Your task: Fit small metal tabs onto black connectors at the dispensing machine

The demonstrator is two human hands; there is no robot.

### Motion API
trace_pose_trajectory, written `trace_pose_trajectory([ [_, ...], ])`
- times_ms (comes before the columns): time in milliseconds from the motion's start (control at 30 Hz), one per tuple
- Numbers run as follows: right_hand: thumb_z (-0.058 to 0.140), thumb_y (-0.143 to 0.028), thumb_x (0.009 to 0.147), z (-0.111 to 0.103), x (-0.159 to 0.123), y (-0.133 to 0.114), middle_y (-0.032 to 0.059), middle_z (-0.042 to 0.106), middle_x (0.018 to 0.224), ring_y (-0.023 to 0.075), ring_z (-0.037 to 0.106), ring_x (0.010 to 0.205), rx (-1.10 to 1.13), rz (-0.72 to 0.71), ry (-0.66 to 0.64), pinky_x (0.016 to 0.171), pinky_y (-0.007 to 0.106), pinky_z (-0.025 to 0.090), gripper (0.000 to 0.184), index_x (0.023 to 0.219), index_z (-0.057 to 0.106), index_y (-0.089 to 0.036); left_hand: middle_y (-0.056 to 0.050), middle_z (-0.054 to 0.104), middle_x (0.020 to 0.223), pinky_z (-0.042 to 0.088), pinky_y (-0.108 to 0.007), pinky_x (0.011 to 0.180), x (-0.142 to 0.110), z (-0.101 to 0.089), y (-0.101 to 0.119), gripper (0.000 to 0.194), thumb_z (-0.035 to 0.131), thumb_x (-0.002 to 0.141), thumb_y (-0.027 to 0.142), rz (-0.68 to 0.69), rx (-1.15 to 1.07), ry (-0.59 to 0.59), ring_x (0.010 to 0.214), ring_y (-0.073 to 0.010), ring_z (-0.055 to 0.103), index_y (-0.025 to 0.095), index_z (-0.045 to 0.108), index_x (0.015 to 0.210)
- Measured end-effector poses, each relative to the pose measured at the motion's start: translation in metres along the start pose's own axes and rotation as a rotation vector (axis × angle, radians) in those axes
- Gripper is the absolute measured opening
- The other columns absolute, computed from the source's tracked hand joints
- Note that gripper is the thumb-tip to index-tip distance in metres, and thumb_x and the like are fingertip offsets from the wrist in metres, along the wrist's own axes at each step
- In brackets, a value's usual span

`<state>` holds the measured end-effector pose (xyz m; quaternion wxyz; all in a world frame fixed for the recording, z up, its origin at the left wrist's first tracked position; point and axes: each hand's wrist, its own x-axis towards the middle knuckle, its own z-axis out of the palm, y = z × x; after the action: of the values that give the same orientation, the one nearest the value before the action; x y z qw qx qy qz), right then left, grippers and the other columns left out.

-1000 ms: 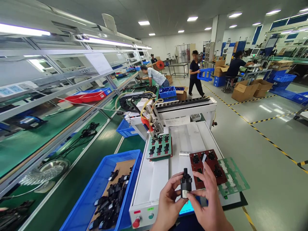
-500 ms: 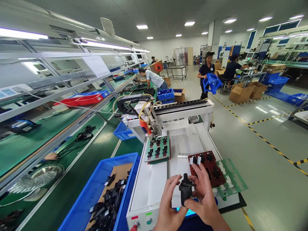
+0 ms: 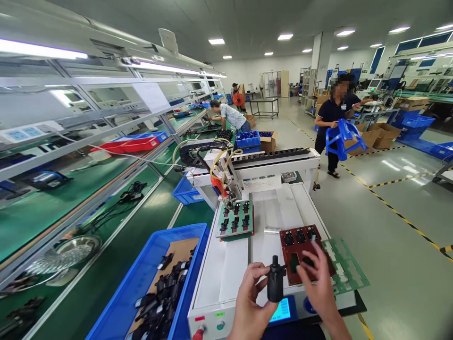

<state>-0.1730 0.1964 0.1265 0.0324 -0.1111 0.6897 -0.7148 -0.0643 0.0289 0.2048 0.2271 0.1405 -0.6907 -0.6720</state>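
Note:
My left hand point(image 3: 253, 302) is closed around a small black pump-like plastic part point(image 3: 275, 281), held upright with its narrow spout upward. To its right, my right hand point(image 3: 320, 283) has its fingers apart, over the near right side of a red-brown fixture point(image 3: 288, 255). Something pale, too blurred to name, shows at one of its fingertips. Black parts fill the fixture's far row, while a near pocket lies bare. A green-topped fixture point(image 3: 221, 227) under the machine head point(image 3: 226, 186) carries several black parts.
A blue bin point(image 3: 141, 264) of black parts stands left of the white machine bed point(image 3: 233, 269). A lit screen point(image 3: 281, 309) and red knob point(image 3: 198, 333) are at its front. A green perforated board point(image 3: 348, 267) sticks out right. Beyond, a person point(image 3: 331, 118) carries a blue plastic stool point(image 3: 345, 139).
My right hand has left the black part and moved right, toward the red-brown fixture. My left hand keeps hold of the part. The person with the blue stool has come nearer.

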Motion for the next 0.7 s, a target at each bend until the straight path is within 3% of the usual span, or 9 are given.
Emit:
trace_pose_trajectory([
  [100, 0.065, -0.052, 0.099, -0.038, 0.016, 0.038, 0.0151, 0.033, 0.164, 0.0399, 0.056, 0.133, -0.341, -0.128, 0.147, 0.111, 0.066, 0.050, 0.070, 0.160, 0.038, -0.033, -0.008, 0.050, 0.123, 0.058, -0.029, 0.094, -0.002, 0.003, 0.004, 0.032, 0.078, 0.082, 0.031, 0.009, 0.009, 0.043, 0.114, -0.0219, 0.062, 0.024, 0.065, 0.111],
  [167, 0.061, -0.054, 0.100, -0.055, 0.022, 0.061, 0.0160, 0.028, 0.166, 0.0404, 0.060, 0.129, -0.429, -0.118, 0.167, 0.109, 0.066, 0.052, 0.071, 0.162, 0.034, -0.033, -0.009, 0.048, 0.125, 0.058, -0.030, 0.093, -0.002, 0.003, 0.008, 0.030, 0.075, 0.083, 0.028, 0.016, 0.013, 0.044, 0.119, -0.0239, 0.060, 0.025, 0.065, 0.111],
  [367, 0.060, -0.053, 0.101, -0.065, 0.028, 0.097, 0.0191, 0.028, 0.163, 0.0395, 0.062, 0.128, -0.395, -0.105, 0.209, 0.108, 0.061, 0.056, 0.073, 0.163, 0.031, -0.029, -0.009, 0.049, 0.124, 0.057, -0.031, 0.084, 0.002, 0.004, 0.013, 0.036, 0.071, 0.076, 0.016, 0.024, 0.035, 0.036, 0.118, -0.0259, 0.056, 0.027, 0.064, 0.110],
  [533, 0.056, -0.048, 0.105, -0.065, 0.039, 0.086, 0.0162, 0.024, 0.167, 0.0369, 0.053, 0.139, -0.363, -0.156, 0.155, 0.103, 0.058, 0.059, 0.064, 0.162, 0.032, -0.031, -0.006, 0.049, 0.122, 0.055, -0.025, 0.077, 0.008, 0.004, 0.012, 0.044, 0.078, 0.069, 0.015, -0.063, -0.084, 0.019, 0.112, -0.0226, 0.057, 0.027, 0.061, 0.108],
  [633, 0.056, -0.044, 0.106, -0.062, 0.042, 0.055, 0.0140, 0.028, 0.167, 0.0330, 0.056, 0.134, -0.371, -0.212, 0.175, 0.102, 0.057, 0.060, 0.059, 0.160, 0.037, -0.032, -0.007, 0.053, 0.129, 0.055, -0.025, 0.072, 0.008, -0.001, 0.008, 0.056, 0.091, 0.065, 0.026, -0.253, -0.350, -0.090, 0.103, -0.0221, 0.064, 0.028, 0.059, 0.111],
  [700, 0.065, -0.043, 0.101, -0.058, 0.042, 0.028, 0.0151, 0.036, 0.163, 0.0316, 0.058, 0.131, -0.295, -0.187, 0.231, 0.099, 0.052, 0.062, 0.069, 0.162, 0.033, -0.031, -0.010, 0.057, 0.131, 0.059, -0.033, 0.079, 0.007, -0.007, 0.004, 0.073, 0.098, 0.059, 0.031, -0.389, -0.490, -0.172, 0.112, -0.0288, 0.065, 0.031, 0.058, 0.120],
])
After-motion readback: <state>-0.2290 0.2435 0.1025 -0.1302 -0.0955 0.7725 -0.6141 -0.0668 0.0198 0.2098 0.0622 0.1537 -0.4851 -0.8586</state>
